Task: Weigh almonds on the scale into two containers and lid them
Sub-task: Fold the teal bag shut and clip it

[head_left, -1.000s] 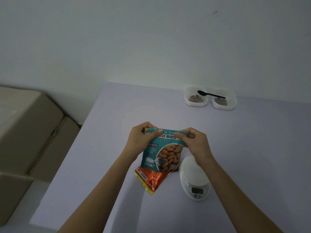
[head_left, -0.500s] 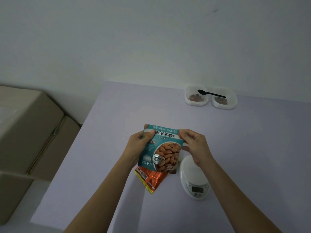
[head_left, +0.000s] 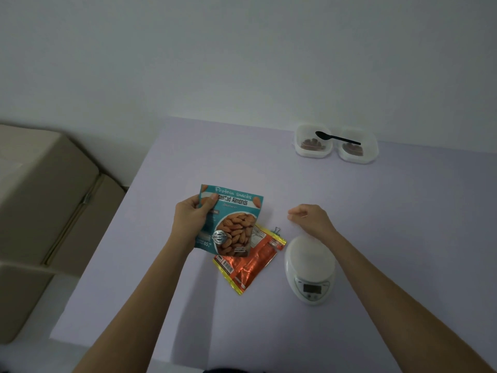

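Note:
My left hand (head_left: 191, 219) grips the left edge of a teal almond bag (head_left: 233, 224), held upright above the lilac table (head_left: 403, 224). My right hand (head_left: 310, 218) hovers apart from the bag, fingers loosely curled and holding nothing, just above a white digital scale (head_left: 309, 267). At the far edge of the table stand two clear lidded containers, the left container (head_left: 312, 142) and the right container (head_left: 356, 148), each with almonds inside. A black spoon (head_left: 337, 137) lies across their lids.
An orange foil bag (head_left: 250, 265) lies flat under the teal bag, with a small binder clip (head_left: 277, 230) beside it. Cardboard boxes (head_left: 40, 211) stand off the table's left side. A pale wall rises behind the table.
My right hand has let go of the almond bag and moved right, above the scale. My left hand alone holds the bag now, shifted a little left.

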